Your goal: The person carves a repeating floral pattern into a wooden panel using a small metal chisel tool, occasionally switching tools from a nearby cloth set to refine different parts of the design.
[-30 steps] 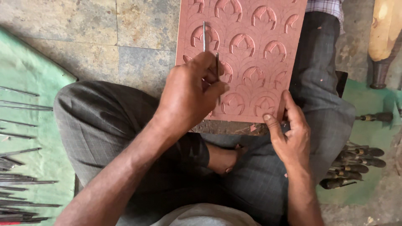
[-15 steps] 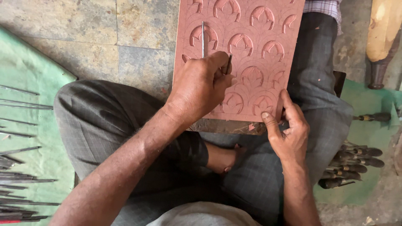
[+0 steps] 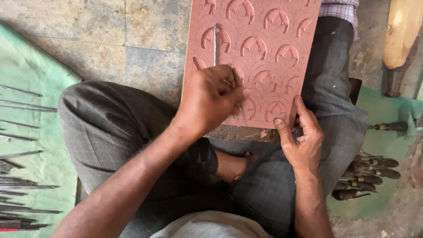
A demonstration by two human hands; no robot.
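A reddish stone slab (image 3: 264, 26) carved with rows of arched motifs leans on my crossed legs. My left hand (image 3: 209, 99) rests on its lower left part, closed on two thin metal tools. A long rod (image 3: 215, 44) sticks up past my knuckles. A shorter point (image 3: 235, 76) touches a carved motif. At the slab's near edge, my right hand (image 3: 302, 141) grips it, with the thumb lying on the carved face and the fingers underneath.
Several thin metal rods (image 3: 22, 154) lie on a green cloth (image 3: 39, 79) at the left. At the right are a bundle of wooden-handled chisels (image 3: 368, 174), one single chisel (image 3: 387, 127) and a wooden mallet (image 3: 398, 39). Stone floor tiles (image 3: 110, 35) lie beyond my knee.
My left hand has shifted slightly down the slab and the short tool has tilted. My right hand has kept its hold on the slab's edge.
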